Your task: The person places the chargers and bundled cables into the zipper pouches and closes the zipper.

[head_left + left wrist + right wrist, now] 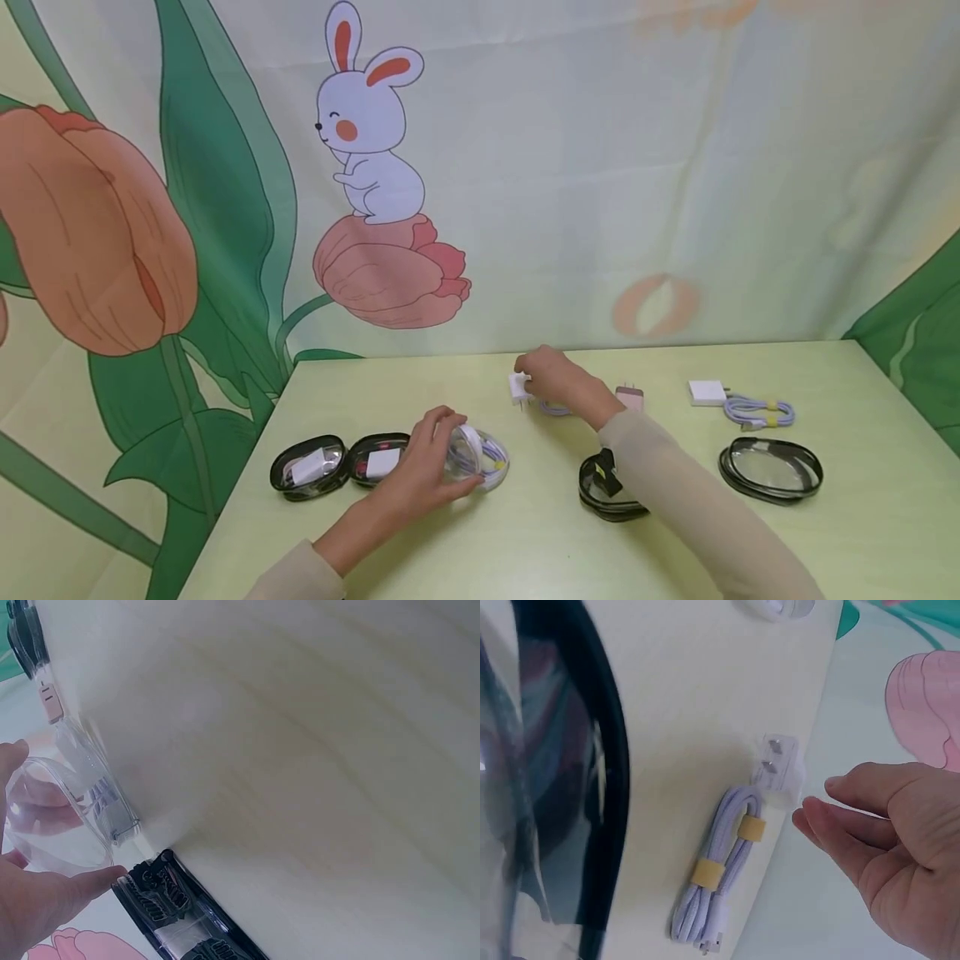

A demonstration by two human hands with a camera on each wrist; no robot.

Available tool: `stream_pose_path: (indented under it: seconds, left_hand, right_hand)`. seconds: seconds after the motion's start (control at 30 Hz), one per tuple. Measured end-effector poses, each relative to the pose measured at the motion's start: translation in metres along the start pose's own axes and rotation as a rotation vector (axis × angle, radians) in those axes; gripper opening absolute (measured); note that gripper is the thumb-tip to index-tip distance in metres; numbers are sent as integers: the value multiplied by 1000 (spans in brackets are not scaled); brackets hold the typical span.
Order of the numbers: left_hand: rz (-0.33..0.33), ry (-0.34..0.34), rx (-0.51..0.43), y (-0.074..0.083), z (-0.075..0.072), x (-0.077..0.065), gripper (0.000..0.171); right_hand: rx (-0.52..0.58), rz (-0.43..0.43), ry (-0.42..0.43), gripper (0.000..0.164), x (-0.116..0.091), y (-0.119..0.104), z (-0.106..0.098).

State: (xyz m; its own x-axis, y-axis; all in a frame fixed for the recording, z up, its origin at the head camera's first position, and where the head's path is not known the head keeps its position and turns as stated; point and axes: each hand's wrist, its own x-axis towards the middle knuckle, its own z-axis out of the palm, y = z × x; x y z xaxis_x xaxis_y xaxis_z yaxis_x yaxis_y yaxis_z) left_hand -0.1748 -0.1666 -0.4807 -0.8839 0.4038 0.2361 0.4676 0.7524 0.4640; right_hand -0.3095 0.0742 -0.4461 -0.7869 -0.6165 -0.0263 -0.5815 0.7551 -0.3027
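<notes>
My left hand (422, 462) holds a clear lid with a white rim (467, 450) between thumb and fingers. In the left wrist view the clear lid (56, 814) stands raised from the case (495, 475) below, where a bundled pale cable lies. At the table's back, my right hand (551, 377) is beside a white charger plug (519, 388). In the right wrist view the charger plug (778, 769) shows its two prongs, a small gap from my fingertips. A lavender cable (727, 862), bundled with yellow ties, lies next to the plug.
Two black-rimmed cases (307, 468) with white chargers stand at the left. Under the right forearm lies another black-rimmed case (611, 500), a pink charger (629, 397) behind it. Farther right are a white charger (707, 393), a bundled cable (757, 411) and a black-rimmed case (771, 471).
</notes>
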Motion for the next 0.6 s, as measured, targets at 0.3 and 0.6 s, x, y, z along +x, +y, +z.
stream_pose_path:
  seconds: [0.3, 0.6]
  left_hand:
    - [-2, -17, 5, 0, 0, 1, 81]
    - [10, -10, -2, 0, 0, 1, 81]
  right_hand:
    - [-49, 22, -6, 28, 7, 3, 12]
    - [-21, 83, 36, 20, 7, -7, 18]
